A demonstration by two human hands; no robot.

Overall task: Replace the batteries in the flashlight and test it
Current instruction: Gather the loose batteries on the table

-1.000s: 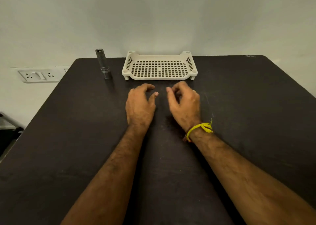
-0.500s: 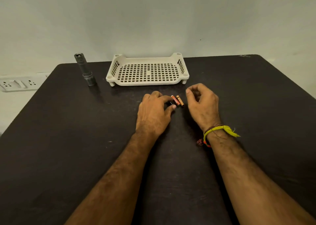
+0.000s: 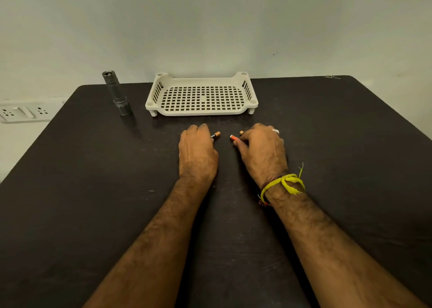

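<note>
The grey metal flashlight stands upright on its wider end, long axis vertical, well beyond and to the left of the left hand. That hand grips a black-and-copper battery whose copper tip pokes out rightward; its white lettering is too small to read. The right hand pinches an orange battery and another copper-tipped one, tips pointing left. Just beyond both hands sits a cream perforated plastic tray. Dark surface lies open on both sides.
</note>
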